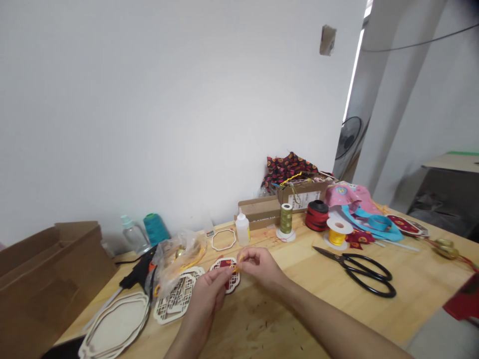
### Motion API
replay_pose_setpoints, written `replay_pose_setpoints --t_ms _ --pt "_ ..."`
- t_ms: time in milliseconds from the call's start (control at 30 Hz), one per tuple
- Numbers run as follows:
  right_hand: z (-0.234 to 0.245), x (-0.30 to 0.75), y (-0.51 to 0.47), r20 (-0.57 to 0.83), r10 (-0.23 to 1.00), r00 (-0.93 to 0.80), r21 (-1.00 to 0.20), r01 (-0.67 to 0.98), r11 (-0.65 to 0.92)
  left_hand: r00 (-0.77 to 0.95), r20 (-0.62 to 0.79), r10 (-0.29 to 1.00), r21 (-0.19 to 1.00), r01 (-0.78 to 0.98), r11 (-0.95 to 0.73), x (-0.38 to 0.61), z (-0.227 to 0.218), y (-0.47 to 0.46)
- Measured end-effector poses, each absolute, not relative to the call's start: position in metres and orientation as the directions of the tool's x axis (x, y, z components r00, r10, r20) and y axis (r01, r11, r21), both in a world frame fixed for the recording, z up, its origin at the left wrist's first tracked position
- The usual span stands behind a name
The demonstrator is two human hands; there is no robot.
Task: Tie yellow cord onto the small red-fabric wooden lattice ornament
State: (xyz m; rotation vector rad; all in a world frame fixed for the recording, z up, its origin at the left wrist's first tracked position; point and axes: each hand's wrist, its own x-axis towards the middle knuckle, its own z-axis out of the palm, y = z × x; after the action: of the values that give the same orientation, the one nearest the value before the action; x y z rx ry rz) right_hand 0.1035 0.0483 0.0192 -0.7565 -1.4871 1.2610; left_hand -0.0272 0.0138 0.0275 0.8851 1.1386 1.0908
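My left hand (208, 295) and my right hand (259, 264) meet over a small white lattice ornament with a red centre (226, 273) lying on the wooden table (299, 299). Both hands pinch a thin yellow-orange cord (236, 267) just above that ornament. The fingers of both are closed round the cord. Pale wooden lattice cut-outs (175, 298) lie left of my left hand.
Black scissors (359, 271) lie to the right. Thread spools, yellow (337, 234), olive (286, 219) and red-black (317, 215), stand behind with a small glue bottle (242, 228). A glue gun (138, 271), a plastic bag (179, 257) and cardboard boxes (45, 279) are at left.
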Motion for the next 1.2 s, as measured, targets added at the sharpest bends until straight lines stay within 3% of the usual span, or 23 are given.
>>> replay_pose_setpoints --t_ms 233,300,367,433,533,767,1200 --pt "0.028 0.112 0.048 0.272 0.892 -0.36 -0.931 -0.333 0.15 0.041 -0.25 0.967 0.937 -0.242 0.252 -0.025 0.033 0.011" --pt "0.027 0.11 0.046 0.282 0.899 -0.334 -0.949 -0.235 0.21 0.045 -0.249 0.967 0.936 -0.246 0.252 -0.026 0.032 0.011" --pt "0.024 0.107 0.045 0.357 0.88 -0.312 -0.927 0.0 0.376 0.048 -0.244 0.969 0.936 -0.25 0.248 -0.027 0.03 0.012" --pt "0.021 0.106 0.045 0.478 0.809 -0.342 -0.804 0.2 0.56 0.049 -0.237 0.97 0.937 -0.253 0.241 -0.029 0.027 0.014" --pt "0.016 0.109 0.048 0.592 0.695 -0.408 -0.626 0.311 0.715 0.056 -0.228 0.972 0.937 -0.258 0.235 -0.032 0.023 0.015" --pt "0.018 0.115 0.051 0.619 0.667 -0.415 -0.516 0.426 0.743 0.052 -0.227 0.973 0.933 -0.276 0.232 -0.032 0.024 0.014" --pt "0.023 0.115 0.048 0.594 0.72 -0.359 -0.526 0.504 0.685 -0.011 -0.239 0.971 0.922 -0.316 0.224 -0.032 0.024 0.017"
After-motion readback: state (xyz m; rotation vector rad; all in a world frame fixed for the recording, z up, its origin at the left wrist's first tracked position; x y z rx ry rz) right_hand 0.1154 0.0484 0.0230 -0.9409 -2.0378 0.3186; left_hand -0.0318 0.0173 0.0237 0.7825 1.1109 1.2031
